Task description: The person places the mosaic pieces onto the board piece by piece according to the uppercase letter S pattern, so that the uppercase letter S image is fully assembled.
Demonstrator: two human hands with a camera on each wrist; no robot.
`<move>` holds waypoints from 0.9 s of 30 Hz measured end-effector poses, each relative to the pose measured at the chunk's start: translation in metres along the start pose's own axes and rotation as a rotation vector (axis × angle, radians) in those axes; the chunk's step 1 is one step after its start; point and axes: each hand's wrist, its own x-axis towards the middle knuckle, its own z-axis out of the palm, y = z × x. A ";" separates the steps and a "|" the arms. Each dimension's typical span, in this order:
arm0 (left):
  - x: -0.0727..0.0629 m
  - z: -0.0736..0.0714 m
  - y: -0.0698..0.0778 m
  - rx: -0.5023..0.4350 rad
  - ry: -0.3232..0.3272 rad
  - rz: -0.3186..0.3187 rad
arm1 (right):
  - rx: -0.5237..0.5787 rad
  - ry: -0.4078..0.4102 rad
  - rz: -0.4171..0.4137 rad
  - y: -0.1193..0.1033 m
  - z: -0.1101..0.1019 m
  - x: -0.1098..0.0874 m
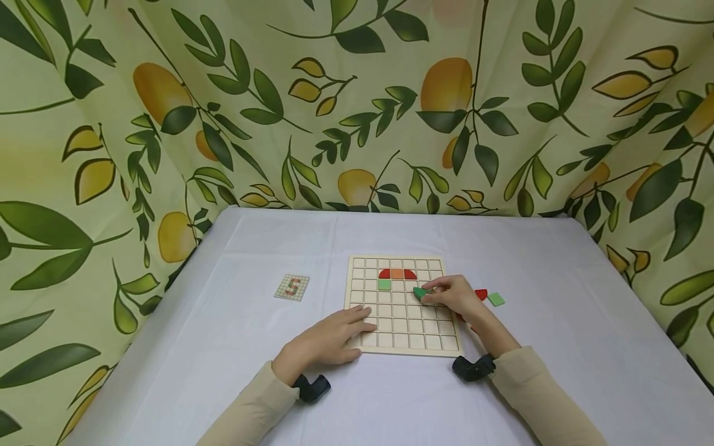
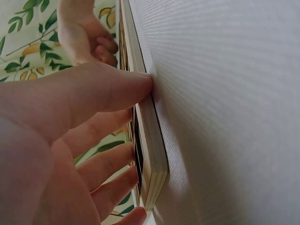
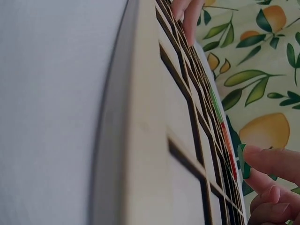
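A square wooden grid board (image 1: 385,340) lies on the table. My left hand (image 1: 329,337) rests at its near left corner, fingers spread on the top and thumb (image 2: 115,86) against the side edge. Between thumb and fingers, my right hand (image 1: 454,294) pinches a dark green rounded piece (image 1: 419,293) just over the right half of the grid. In the right wrist view that green piece (image 3: 243,161) stands on edge at the fingertips. Set in the upper cells are an orange square (image 1: 396,274), a red rounded piece (image 1: 385,274) on either side of it, and a light green square (image 1: 384,284).
Left of the board lies a small pattern card (image 1: 292,287) with an S-like figure. Beyond the right hand are a loose red piece (image 1: 481,295) and a light green square (image 1: 496,299); another red piece is partly hidden under the hand. A leaf-print curtain (image 1: 357,111) hangs behind the table.
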 end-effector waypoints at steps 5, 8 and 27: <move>0.001 0.000 -0.001 -0.011 -0.005 -0.006 | 0.017 -0.022 -0.032 -0.004 0.007 -0.001; 0.001 0.000 -0.001 -0.015 -0.011 -0.011 | 0.023 -0.038 -0.059 -0.006 0.011 -0.001; 0.002 0.002 -0.001 -0.003 -0.009 -0.017 | 0.073 -0.066 -0.075 -0.019 0.032 -0.002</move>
